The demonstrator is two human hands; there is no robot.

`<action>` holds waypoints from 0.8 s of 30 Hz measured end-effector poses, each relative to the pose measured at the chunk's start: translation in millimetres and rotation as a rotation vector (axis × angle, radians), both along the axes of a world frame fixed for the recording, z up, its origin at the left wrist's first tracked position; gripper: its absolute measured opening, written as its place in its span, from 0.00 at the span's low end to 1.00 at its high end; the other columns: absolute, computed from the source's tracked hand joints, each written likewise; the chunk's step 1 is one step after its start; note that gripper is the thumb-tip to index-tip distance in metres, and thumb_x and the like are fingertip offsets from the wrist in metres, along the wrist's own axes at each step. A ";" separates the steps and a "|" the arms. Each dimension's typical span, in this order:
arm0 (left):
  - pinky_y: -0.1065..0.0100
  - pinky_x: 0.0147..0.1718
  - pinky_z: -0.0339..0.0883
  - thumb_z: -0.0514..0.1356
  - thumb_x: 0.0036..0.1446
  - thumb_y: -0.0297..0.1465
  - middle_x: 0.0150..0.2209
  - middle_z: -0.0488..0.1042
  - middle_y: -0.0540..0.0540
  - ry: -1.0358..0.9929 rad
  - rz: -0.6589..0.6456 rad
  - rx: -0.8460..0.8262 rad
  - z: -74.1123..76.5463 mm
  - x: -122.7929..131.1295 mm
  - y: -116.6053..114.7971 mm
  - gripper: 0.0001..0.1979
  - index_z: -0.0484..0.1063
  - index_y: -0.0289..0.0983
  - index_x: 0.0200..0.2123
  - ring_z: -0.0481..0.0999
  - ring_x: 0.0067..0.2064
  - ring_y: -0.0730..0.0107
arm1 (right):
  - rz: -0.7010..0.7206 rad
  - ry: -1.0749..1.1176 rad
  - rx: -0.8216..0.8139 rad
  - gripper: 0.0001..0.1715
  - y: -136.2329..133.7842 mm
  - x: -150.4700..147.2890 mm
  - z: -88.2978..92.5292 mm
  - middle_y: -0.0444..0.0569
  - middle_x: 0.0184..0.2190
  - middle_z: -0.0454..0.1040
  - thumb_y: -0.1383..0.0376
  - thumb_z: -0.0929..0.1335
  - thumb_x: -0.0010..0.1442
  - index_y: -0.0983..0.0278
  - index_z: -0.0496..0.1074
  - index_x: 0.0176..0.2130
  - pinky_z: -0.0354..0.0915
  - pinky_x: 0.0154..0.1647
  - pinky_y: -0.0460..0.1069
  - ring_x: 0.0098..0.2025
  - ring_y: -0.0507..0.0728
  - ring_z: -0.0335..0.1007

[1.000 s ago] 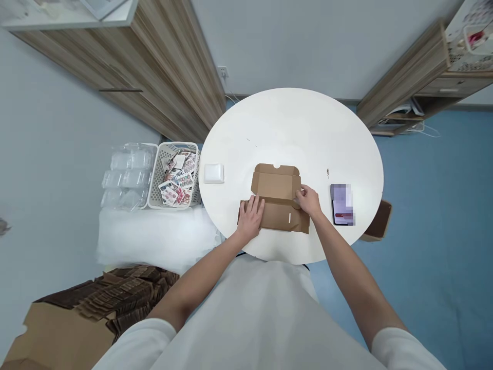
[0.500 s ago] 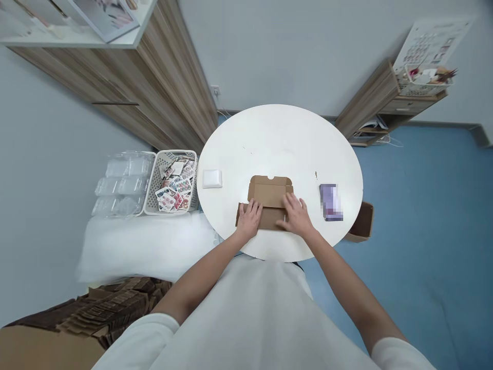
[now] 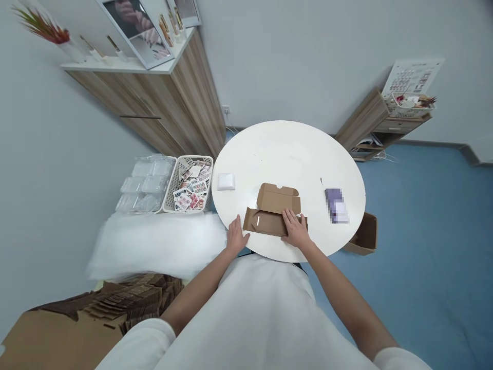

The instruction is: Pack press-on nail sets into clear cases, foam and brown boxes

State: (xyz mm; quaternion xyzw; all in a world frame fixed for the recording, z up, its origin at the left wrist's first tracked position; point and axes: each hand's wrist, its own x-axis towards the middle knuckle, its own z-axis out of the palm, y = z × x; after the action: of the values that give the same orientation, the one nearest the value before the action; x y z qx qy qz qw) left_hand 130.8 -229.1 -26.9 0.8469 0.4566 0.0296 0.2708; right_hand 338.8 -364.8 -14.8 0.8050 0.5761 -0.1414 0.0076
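Observation:
A flattened brown cardboard box [image 3: 278,199] lies unfolded near the front of the white round table [image 3: 292,149]. Across its right part rests my right hand [image 3: 295,228], fingers stretched out and pressing on the cardboard. My left hand [image 3: 235,236] is just off the box's left end, by the table edge, with the fingers apart and nothing in it. A small white packet [image 3: 226,181] sits on the table's left side. To the right lies a purple item [image 3: 336,204], blurred out so its kind cannot be made out.
Left of the table stand a white basket [image 3: 169,200] of printed cards and a stack of clear plastic trays [image 3: 144,185]. Below them are white plastic sheets [image 3: 157,241] and a carton of folded cardboard [image 3: 65,329]. An open cardboard box [image 3: 367,234] stands on the floor at right.
My left hand has come off the cardboard and moved left to the table edge. My right hand stays on the box. The whole view has shifted.

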 end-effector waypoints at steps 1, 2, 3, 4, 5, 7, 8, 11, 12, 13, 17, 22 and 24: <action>0.55 0.49 0.56 0.57 0.47 0.32 0.53 0.60 0.35 -0.051 -0.016 -0.022 -2.9 -2.0 2.7 0.37 0.45 0.33 0.59 0.59 0.55 0.54 | -0.005 0.006 -0.001 0.56 -0.3 -2.4 0.0 0.55 0.62 0.39 0.56 0.67 0.45 0.63 0.32 0.61 0.30 0.57 0.66 0.63 0.62 0.29; 0.56 0.49 0.57 0.56 0.48 0.31 0.51 0.63 0.37 -0.094 -0.026 -0.047 -4.7 -1.8 5.3 0.33 0.48 0.34 0.58 0.62 0.53 0.57 | -0.009 0.012 -0.003 0.55 -0.4 -5.0 -0.1 0.55 0.62 0.39 0.56 0.67 0.45 0.62 0.32 0.61 0.30 0.57 0.66 0.63 0.62 0.29; 0.58 0.48 0.58 0.55 0.49 0.30 0.49 0.65 0.38 -0.125 -0.024 -0.072 -5.5 0.1 7.8 0.30 0.52 0.34 0.56 0.64 0.50 0.59 | -0.013 0.017 -0.004 0.55 -0.4 -7.7 -0.4 0.55 0.62 0.39 0.57 0.67 0.45 0.62 0.33 0.61 0.30 0.57 0.66 0.63 0.62 0.29; 0.60 0.46 0.60 0.54 0.50 0.29 0.46 0.67 0.40 -0.145 -0.012 -0.096 -5.5 3.2 10.0 0.27 0.55 0.34 0.55 0.67 0.48 0.62 | -0.018 0.020 -0.005 0.54 -0.3 -10.4 -0.9 0.54 0.63 0.38 0.57 0.67 0.45 0.62 0.33 0.61 0.30 0.57 0.66 0.63 0.62 0.29; 0.62 0.44 0.61 0.53 0.51 0.28 0.44 0.68 0.40 -0.156 0.003 -0.117 -4.8 6.8 11.9 0.24 0.58 0.34 0.52 0.68 0.45 0.64 | -0.026 0.023 -0.003 0.55 -0.1 -12.9 -1.5 0.54 0.63 0.38 0.57 0.67 0.45 0.62 0.33 0.61 0.31 0.57 0.66 0.63 0.62 0.29; 0.65 0.42 0.63 0.52 0.52 0.27 0.38 0.70 0.42 -0.164 0.026 -0.138 -2.2 13.4 14.7 0.18 0.64 0.34 0.48 0.70 0.41 0.66 | -0.045 0.027 0.002 0.55 0.5 -16.9 -2.6 0.55 0.63 0.38 0.58 0.67 0.45 0.62 0.32 0.61 0.32 0.57 0.67 0.63 0.62 0.29; 0.65 0.41 0.63 0.52 0.52 0.27 0.37 0.70 0.42 -0.170 0.035 -0.142 -0.7 15.7 15.5 0.16 0.65 0.34 0.46 0.70 0.40 0.67 | -0.054 0.030 0.003 0.55 0.8 -18.4 -3.2 0.55 0.63 0.38 0.58 0.67 0.45 0.62 0.32 0.61 0.32 0.56 0.67 0.63 0.62 0.29; 0.67 0.39 0.64 0.53 0.52 0.29 0.36 0.69 0.43 -0.220 0.072 -0.182 4.5 18.3 14.7 0.15 0.67 0.33 0.44 0.70 0.37 0.69 | -0.077 0.039 0.000 0.55 1.5 -21.0 -4.1 0.55 0.63 0.37 0.59 0.67 0.45 0.62 0.32 0.61 0.32 0.56 0.67 0.63 0.62 0.29; 0.68 0.38 0.64 0.53 0.51 0.30 0.37 0.69 0.42 -0.242 0.085 -0.205 6.4 18.3 13.1 0.16 0.66 0.33 0.44 0.70 0.37 0.70 | -0.082 0.042 -0.001 0.56 1.7 -21.6 -4.2 0.55 0.63 0.37 0.59 0.67 0.44 0.62 0.32 0.61 0.32 0.56 0.67 0.63 0.62 0.29; 0.68 0.38 0.65 0.54 0.51 0.31 0.38 0.68 0.42 -0.264 0.091 -0.230 8.3 18.3 10.9 0.17 0.66 0.32 0.45 0.70 0.37 0.70 | -0.085 0.047 -0.001 0.56 1.9 -22.3 -4.3 0.55 0.63 0.37 0.60 0.68 0.44 0.62 0.32 0.61 0.33 0.56 0.67 0.63 0.62 0.29; 0.70 0.35 0.66 0.58 0.48 0.35 0.43 0.66 0.40 -0.307 0.055 -0.312 15.4 20.9 -0.1 0.22 0.64 0.33 0.47 0.70 0.39 0.69 | -0.076 0.060 0.013 0.58 2.8 -27.5 -4.9 0.56 0.63 0.38 0.61 0.68 0.42 0.62 0.31 0.61 0.33 0.56 0.66 0.63 0.62 0.28; 0.68 0.36 0.65 0.57 0.50 0.35 0.43 0.66 0.40 -0.267 0.121 -0.310 13.8 25.3 -0.3 0.20 0.63 0.33 0.46 0.70 0.35 0.72 | -0.067 0.047 0.014 0.59 3.5 -34.3 -4.2 0.56 0.63 0.36 0.61 0.68 0.43 0.64 0.30 0.61 0.33 0.56 0.67 0.63 0.62 0.28; 0.68 0.35 0.65 0.57 0.50 0.33 0.41 0.68 0.41 -0.231 0.139 -0.323 10.7 24.2 3.8 0.19 0.62 0.33 0.45 0.70 0.32 0.73 | -0.040 0.040 0.008 0.60 3.2 -35.4 -2.3 0.56 0.63 0.36 0.59 0.69 0.42 0.65 0.29 0.61 0.33 0.56 0.67 0.63 0.62 0.27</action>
State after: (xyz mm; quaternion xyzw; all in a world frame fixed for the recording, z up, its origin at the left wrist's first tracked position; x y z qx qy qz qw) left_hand 155.0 -225.4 -16.2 0.7498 0.4787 0.0718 0.4511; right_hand 303.4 -361.6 -17.1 0.8136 0.5602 -0.1554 -0.0098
